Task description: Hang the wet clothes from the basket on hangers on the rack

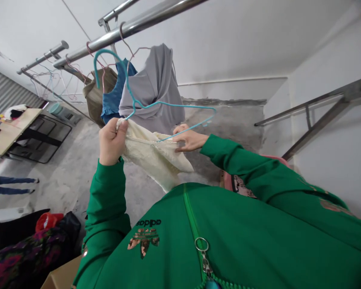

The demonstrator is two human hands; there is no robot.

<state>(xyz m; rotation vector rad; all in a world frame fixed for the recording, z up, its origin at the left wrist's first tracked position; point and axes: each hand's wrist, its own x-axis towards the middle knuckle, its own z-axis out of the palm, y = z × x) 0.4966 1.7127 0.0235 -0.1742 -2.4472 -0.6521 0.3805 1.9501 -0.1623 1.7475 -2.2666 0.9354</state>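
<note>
Before my chest hangs a cream garment (156,156) with a textured, lacy surface. A light-blue clothes hanger (168,105) runs partly inside it; one end of the hanger sticks out on the right, beyond the cloth. My left hand (112,140) is closed in a pinch on the garment's upper left edge, next to the hanger. At the garment's right side, my right hand (190,138) grips its edge between thumb and fingers, close to the lower bar of the hanger. The hanger's hook stands up free, just in front of the metal rail (108,39).
Behind the hanger, a grey garment (156,84), a blue garment (118,90) and an olive garment (99,94) hang from the rail. A wooden table (16,128) stands at left, near another person's legs (13,185). Metal bars (315,114) lean at right.
</note>
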